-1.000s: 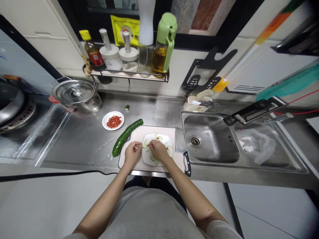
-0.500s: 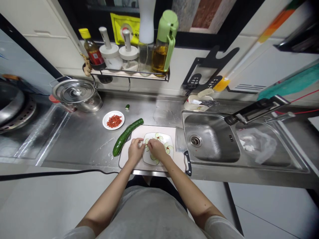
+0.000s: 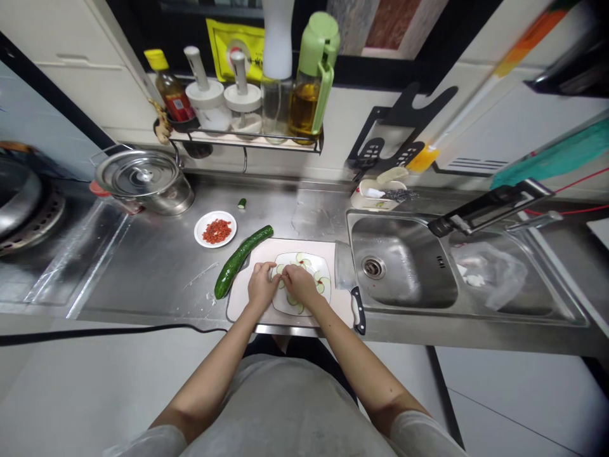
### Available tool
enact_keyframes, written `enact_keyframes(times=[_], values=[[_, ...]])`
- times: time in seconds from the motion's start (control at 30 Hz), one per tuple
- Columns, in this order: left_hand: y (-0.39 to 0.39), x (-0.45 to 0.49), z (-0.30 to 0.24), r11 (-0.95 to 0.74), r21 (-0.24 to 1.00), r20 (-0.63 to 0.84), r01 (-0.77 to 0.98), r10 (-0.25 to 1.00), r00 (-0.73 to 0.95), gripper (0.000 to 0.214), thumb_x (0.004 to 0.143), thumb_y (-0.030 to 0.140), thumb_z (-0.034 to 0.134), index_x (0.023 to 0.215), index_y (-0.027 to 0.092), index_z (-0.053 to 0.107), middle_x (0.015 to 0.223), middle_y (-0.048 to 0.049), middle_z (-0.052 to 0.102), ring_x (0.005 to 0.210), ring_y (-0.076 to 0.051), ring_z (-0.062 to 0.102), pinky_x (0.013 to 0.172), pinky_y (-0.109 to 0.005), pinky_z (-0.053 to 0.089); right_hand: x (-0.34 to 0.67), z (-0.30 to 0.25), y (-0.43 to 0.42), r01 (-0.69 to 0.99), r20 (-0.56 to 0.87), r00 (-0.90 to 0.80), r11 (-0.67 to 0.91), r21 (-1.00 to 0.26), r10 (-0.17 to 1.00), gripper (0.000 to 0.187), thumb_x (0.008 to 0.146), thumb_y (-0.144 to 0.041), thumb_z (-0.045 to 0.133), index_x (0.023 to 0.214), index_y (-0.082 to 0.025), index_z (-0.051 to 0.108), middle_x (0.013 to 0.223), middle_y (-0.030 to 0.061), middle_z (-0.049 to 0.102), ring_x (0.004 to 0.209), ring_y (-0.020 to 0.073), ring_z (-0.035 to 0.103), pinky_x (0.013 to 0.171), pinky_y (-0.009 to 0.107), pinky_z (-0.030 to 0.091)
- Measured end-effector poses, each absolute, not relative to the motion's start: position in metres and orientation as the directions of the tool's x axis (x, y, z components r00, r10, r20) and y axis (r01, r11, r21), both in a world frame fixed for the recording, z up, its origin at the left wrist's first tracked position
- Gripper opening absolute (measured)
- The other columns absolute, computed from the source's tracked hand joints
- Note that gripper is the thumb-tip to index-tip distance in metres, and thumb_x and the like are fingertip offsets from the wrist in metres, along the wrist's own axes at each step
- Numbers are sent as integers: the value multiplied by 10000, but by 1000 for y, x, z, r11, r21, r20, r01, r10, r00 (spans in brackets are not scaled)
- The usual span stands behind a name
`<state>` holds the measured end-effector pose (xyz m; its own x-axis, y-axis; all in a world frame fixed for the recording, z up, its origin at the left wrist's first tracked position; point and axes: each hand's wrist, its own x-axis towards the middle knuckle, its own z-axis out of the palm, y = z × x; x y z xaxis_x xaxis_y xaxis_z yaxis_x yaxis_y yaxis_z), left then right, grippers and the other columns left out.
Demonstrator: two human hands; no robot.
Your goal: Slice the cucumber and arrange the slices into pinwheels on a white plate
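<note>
A white square plate [image 3: 320, 269] with several cucumber slices [image 3: 301, 259] and red bits sits on a pale cutting board [image 3: 242, 298]. My left hand [image 3: 261, 284] rests at the plate's left edge with its fingers curled in a pinch. My right hand [image 3: 299, 284] lies over the plate's middle, fingers pinched together, its fingertips meeting those of the left. What either pinch holds is too small to make out. A whole cucumber [image 3: 240, 258] lies slantwise off the board's left corner.
A small white dish of red pieces [image 3: 216, 230] and a cucumber end [image 3: 242, 204] lie behind the board. A knife [image 3: 356, 308] rests at the board's right. The sink [image 3: 404, 270] is to the right, a lidded pot [image 3: 143, 181] at the back left, and a bottle rack [image 3: 247, 136] on the wall.
My left hand has moved right, from beside the plate to its left edge, until its fingertips meet those of the right hand. The right hand has hardly moved.
</note>
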<state>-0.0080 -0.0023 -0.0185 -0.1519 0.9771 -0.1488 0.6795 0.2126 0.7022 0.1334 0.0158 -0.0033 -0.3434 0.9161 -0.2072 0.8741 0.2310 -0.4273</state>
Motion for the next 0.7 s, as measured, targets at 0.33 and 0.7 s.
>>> enact_keyframes(times=[0.33, 0.7], values=[[-3, -8, -19, 220, 693, -147, 686, 975, -164, 253, 789, 280, 620, 1041, 252, 622, 1036, -45, 563, 918, -190, 578, 786, -296, 450, 133, 0, 20, 871, -212, -325, 205, -446, 921, 143, 936, -228, 435, 886, -191, 563, 893, 37, 630, 807, 155, 525, 632, 256, 302], [-4, -7, -16, 223, 687, -150, 692, 975, -165, 255, 794, 292, 617, 1045, 249, 625, 1048, -49, 569, 901, -188, 578, 762, -294, 447, 133, -6, 20, 881, -225, -313, 193, -432, 923, 145, 937, -258, 449, 875, -188, 561, 872, 39, 629, 783, 155, 521, 617, 257, 285]])
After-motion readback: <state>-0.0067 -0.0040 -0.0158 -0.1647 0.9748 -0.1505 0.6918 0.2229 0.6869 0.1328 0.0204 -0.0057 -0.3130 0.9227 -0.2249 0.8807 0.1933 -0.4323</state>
